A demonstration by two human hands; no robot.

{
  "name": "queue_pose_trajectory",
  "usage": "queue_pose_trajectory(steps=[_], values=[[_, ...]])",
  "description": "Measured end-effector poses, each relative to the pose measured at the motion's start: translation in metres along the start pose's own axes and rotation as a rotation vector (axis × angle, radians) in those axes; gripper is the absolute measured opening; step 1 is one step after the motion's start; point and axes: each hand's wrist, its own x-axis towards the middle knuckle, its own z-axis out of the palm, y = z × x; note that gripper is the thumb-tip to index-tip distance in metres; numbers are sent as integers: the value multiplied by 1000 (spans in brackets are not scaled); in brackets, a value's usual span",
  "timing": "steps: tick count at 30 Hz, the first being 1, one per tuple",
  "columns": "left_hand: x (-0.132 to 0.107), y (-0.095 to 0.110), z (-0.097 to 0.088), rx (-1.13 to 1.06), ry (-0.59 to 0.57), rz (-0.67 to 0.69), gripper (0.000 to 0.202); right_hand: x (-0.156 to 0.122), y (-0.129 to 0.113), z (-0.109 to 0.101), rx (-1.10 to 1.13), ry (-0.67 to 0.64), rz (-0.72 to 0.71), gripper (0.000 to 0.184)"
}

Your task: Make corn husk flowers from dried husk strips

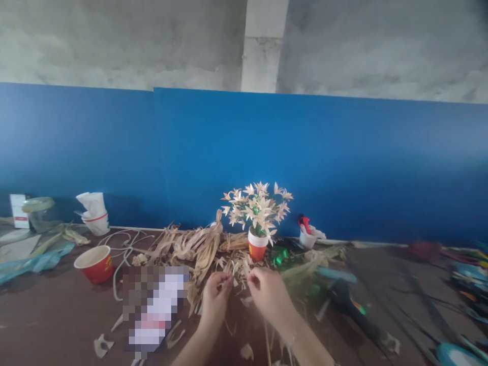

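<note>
My left hand [217, 294] is closed in a pinch above the table, with a thin pale strip [234, 270] showing at its fingertips; whether it is gripped is unclear. A short gap to the right, my right hand [267, 291] also pinches, and whatever its fingers hold is hidden or too small to name. Dried corn husks [194, 249] lie heaped just beyond the left hand. Behind both hands, a bunch of cream star-shaped flowers [261, 211] with green stems stands upright in a red and white paper cup [258, 247].
An open red paper cup [95, 264], a white cord [124, 249] and a glass jar [41, 214] stand or lie to the left. Black-handled glue gun-like tool [348, 305] and green ribbon [280, 256] are at right. A blue panel [190, 152] backs the table.
</note>
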Motion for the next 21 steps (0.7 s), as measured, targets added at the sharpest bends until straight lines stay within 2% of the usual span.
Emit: queue_pose_trajectory(steps=[3, 6, 12, 21], values=[[-1, 1, 1, 84, -28, 90, 26, 0, -9, -5, -162, 57, -33, 18], [-2, 2, 1, 152, -47, 126, 20, -2, -11, -2, -201, 85, -40, 17], [-4, 4, 2, 139, -53, 145, 15, -3, -11, 6, -54, 129, -130, 14], [-4, 7, 3, 94, -58, 111, 17, -1, -10, -3, 52, 207, -174, 11]])
